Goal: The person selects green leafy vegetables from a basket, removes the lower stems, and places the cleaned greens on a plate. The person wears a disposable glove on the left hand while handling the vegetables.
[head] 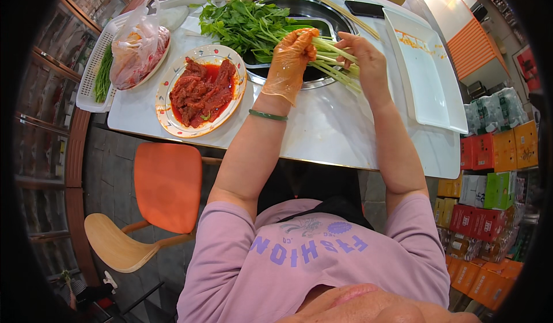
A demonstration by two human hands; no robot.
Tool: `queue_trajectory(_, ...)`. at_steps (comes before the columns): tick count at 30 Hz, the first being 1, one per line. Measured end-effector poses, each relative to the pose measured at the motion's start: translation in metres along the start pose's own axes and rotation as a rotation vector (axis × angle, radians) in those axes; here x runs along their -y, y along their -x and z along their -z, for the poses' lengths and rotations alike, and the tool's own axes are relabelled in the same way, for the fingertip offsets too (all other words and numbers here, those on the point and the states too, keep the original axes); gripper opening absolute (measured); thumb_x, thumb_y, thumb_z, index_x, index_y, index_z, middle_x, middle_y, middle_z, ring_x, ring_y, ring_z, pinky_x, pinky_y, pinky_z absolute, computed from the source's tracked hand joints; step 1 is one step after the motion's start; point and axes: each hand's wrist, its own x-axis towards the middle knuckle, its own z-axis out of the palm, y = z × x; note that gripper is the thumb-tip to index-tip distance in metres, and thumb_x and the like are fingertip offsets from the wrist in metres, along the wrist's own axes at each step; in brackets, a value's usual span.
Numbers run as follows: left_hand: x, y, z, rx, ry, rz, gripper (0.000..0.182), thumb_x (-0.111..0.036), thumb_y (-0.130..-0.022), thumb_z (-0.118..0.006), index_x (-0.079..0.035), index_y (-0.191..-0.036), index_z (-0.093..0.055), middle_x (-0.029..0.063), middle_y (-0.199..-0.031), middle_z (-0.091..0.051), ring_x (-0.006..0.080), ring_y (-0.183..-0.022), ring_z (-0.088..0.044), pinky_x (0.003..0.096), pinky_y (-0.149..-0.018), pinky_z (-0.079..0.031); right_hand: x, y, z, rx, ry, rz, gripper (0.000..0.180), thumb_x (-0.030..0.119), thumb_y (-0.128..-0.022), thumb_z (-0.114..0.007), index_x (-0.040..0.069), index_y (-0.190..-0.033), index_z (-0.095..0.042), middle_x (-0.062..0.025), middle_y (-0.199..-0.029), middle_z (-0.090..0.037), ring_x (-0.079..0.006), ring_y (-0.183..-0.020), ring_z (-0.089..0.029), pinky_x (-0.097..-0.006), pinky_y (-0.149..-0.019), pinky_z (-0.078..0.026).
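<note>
My left hand (pixel 290 61), in a thin plastic glove smeared orange, has its fingers closed at the pale stalks of a bunch of leafy green celery-like herbs (pixel 242 25). Bare, my right hand (pixel 365 61) pinches the stalk ends (pixel 332 52) further right. The bunch lies over a round metal pot (pixel 283 81) set in the table, with a metal tray (pixel 326 23) in it. Left of my gloved hand, an oval floral plate (pixel 235 102) holds red marinated meat (pixel 201 92) in red oily sauce.
A white tray (pixel 425 90) with orange smears lies at the right. Thin wooden skewers (pixel 345 14) and a black phone (pixel 364 9) are at the back. At the left are a plastic bag (pixel 136 51) and a white basket (pixel 88 81) with greens. An orange chair (pixel 168 185) stands below.
</note>
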Motion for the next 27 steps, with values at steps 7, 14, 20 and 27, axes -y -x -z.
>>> queue_trajectory(7,0.002,-0.004,0.007,0.02,0.32,0.153,0.025,-0.02,-0.096,-0.064,0.0,-0.111,-0.064,0.0008,-0.075,-0.052,0.0132,-0.071,-0.05,0.0249,-0.064,-0.044,-0.01,-0.001,0.0,0.035,-0.016,0.163,0.027,0.001,-0.093,-0.061,0.002,-0.12,-0.065,-0.0077,-0.109,-0.066,-0.0106,-0.094,-0.061,-0.0222,-0.08,-0.048)
queue_trajectory(14,0.006,0.0,0.005,0.051,0.356,0.226,0.024,-0.02,-0.097,-0.062,-0.001,-0.112,-0.063,0.0007,-0.077,-0.053,0.0128,-0.071,-0.051,0.0242,-0.065,-0.046,-0.003,0.005,-0.012,0.029,-0.105,0.284,0.025,-0.009,-0.088,-0.064,-0.001,-0.11,-0.07,-0.0097,-0.118,-0.064,-0.0137,-0.102,-0.061,-0.0249,-0.088,-0.052)
queue_trajectory(20,0.009,0.002,0.005,0.082,0.361,0.259,0.024,-0.02,-0.098,-0.061,-0.001,-0.112,-0.064,0.0018,-0.08,-0.059,0.0115,-0.072,-0.055,0.0242,-0.065,-0.048,0.0,0.009,-0.016,0.019,-0.056,0.319,0.021,-0.007,-0.089,-0.063,-0.002,-0.109,-0.071,-0.0095,-0.11,-0.068,-0.0108,-0.09,-0.062,-0.0217,-0.072,-0.05)
queue_trajectory(27,0.009,0.007,-0.006,0.02,0.215,0.17,0.018,-0.016,-0.097,-0.061,0.0,-0.103,-0.067,-0.0006,-0.076,-0.058,0.0093,-0.067,-0.053,0.0227,-0.063,-0.045,-0.001,0.006,-0.01,0.047,0.074,0.266,0.017,0.0,-0.095,-0.06,-0.006,-0.108,-0.069,-0.0109,-0.104,-0.067,-0.0075,-0.072,-0.053,-0.0205,-0.062,-0.045)
